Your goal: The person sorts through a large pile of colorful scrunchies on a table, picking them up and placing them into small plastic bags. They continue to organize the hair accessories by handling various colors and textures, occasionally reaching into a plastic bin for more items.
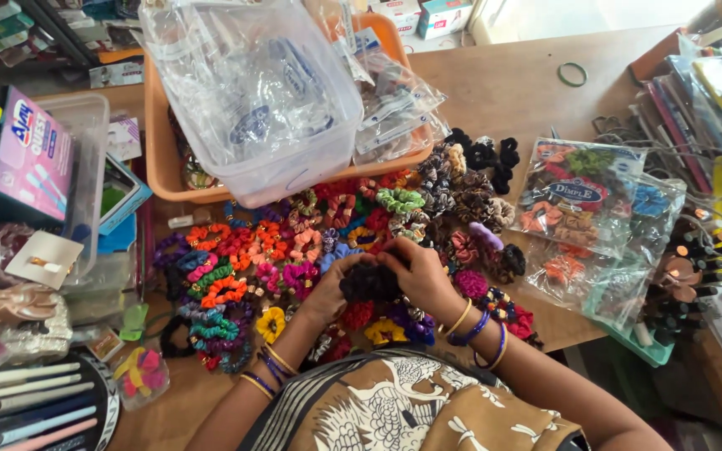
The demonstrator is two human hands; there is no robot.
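Note:
Both hands meet over a wooden table covered with colourful fabric scrunchies. My left hand and my right hand together grip a black scrunchie between them, just above the pile. Bangles ring both wrists. Orange, pink, green and purple scrunchies lie to the left; darker black and brown ones lie at the back right.
An orange tray at the back holds a clear plastic tub and plastic bags. Packets of scrunchies lie at right, beside books and combs. Boxes, pens and a clear bin crowd the left.

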